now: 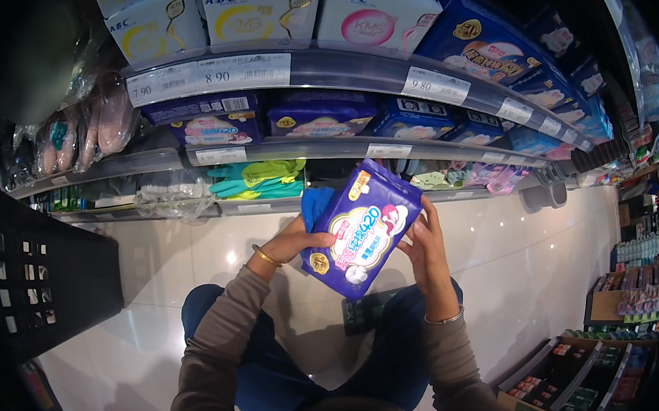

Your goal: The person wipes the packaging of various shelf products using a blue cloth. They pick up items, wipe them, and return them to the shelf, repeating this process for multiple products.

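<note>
A purple plastic pack of sanitary pads is held tilted above the floor, its printed front facing up. My left hand grips its left side, thumb on the front, with a blue cloth bunched under the fingers. At the pack's upper right edge, the fingers of my right hand touch it, partly hidden behind it. Similar purple packs lie on the shelf ahead, below white packs and a large blue pack on the shelf above.
Curved shelf edges with price tags cross in front. Teal and yellow gloves lie on the bottom shelf. At the left stands a black plastic basket; wrapped shoe-like items are above it. Display bins stand at the lower right on the tiled floor.
</note>
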